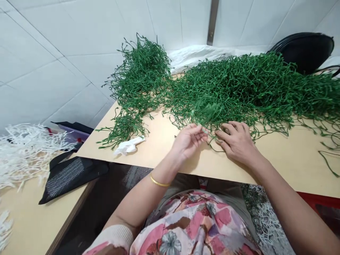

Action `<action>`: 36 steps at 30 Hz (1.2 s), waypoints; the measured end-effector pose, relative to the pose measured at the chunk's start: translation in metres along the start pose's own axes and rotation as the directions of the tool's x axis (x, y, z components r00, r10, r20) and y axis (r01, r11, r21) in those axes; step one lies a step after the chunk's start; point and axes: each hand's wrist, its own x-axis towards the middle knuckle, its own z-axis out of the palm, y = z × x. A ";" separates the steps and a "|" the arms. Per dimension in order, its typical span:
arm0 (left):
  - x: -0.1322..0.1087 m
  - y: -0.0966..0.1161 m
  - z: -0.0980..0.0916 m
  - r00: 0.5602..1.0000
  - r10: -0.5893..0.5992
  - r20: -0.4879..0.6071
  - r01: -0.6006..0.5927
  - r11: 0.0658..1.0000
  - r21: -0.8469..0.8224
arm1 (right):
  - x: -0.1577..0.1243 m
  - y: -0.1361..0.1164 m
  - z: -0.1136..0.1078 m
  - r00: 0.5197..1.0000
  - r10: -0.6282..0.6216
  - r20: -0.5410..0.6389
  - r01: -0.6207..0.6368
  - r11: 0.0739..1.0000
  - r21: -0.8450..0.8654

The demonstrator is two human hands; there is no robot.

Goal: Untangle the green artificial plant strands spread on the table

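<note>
My left hand [191, 139] is closed in a pinch just over the front part of the table. A small bunch of green knotted cords [208, 110], smeared by motion, stands up from its fingertips. Close by on the right, my right hand [236, 141] rests on the tabletop with bent fingers, its fingertips at a thin green cord [214, 149]. Exactly how the right fingers grip that cord is partly hidden. Behind both hands spreads a big tangled heap of green cords [247, 83].
Another green pile [145, 65] rises at the back left, with a crumpled white scrap [130, 146] in front. A black bag [305, 51] stands at the back right. White cords [29, 152] and a black mesh pouch [70, 175] lie on the left table. The tiled wall [87, 32] bounds the back.
</note>
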 end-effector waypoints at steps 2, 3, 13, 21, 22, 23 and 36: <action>0.004 -0.017 -0.007 0.997 -0.072 -0.028 0.071 0.997 -0.026 | -0.005 -0.002 -0.003 1.000 -0.012 -0.023 0.013 1.000 0.028; 0.006 -0.022 -0.010 0.996 -0.082 -0.026 0.081 0.996 -0.029 | -0.008 -0.004 -0.004 0.999 -0.017 -0.036 0.018 0.999 0.041; 0.003 -0.030 -0.013 0.998 -0.032 0.056 0.036 0.996 -0.085 | -0.022 -0.031 -0.029 0.954 0.152 -0.258 -0.118 0.983 0.143; 0.002 -0.033 -0.014 0.994 -0.050 0.096 0.058 0.995 -0.083 | -0.025 -0.056 -0.029 0.922 0.379 -0.073 -0.237 0.705 0.669; 0.002 -0.034 -0.014 0.995 -0.040 0.093 0.047 0.997 -0.069 | -0.023 -0.058 -0.028 0.913 0.407 -0.032 -0.269 0.659 0.703; 0.002 -0.035 -0.013 0.996 -0.029 0.089 0.034 0.998 -0.054 | -0.022 -0.059 -0.026 0.899 0.437 0.003 -0.301 0.613 0.730; 0.002 -0.040 -0.017 0.988 -0.049 0.146 0.047 0.999 0.021 | -0.013 -0.071 -0.004 0.764 0.644 0.043 -0.267 0.254 0.930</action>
